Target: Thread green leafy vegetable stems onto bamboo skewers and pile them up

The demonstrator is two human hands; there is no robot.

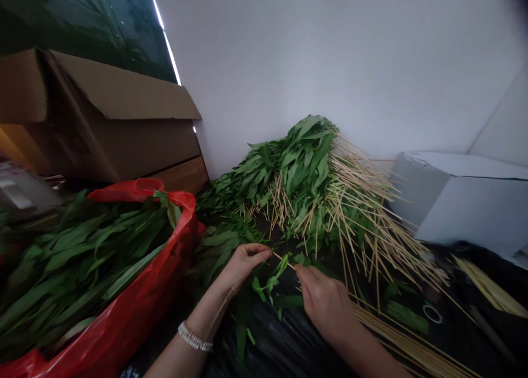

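A thin bamboo skewer (291,266) with a small bunch of green leafy vegetable (272,281) on it spans the gap between my hands. My left hand (246,261), wearing a beaded bracelet at the wrist, pinches it near one end between thumb and fingers. My right hand (324,295) grips the other end, its fingers curled and partly hidden. Just beyond both hands rises a big pile of leafy greens on skewers (305,152), the bare sticks (363,191) pointing mostly right and toward me. Bare skewers (396,334) lie by my right forearm.
At left, a red plastic bag (181,251) is full of loose leaves (82,257). Behind it stands an open cardboard box (136,141). A white box (466,196) is at right. Black plastic sheeting (284,345) covers the surface, with a white ring (432,313) on it.
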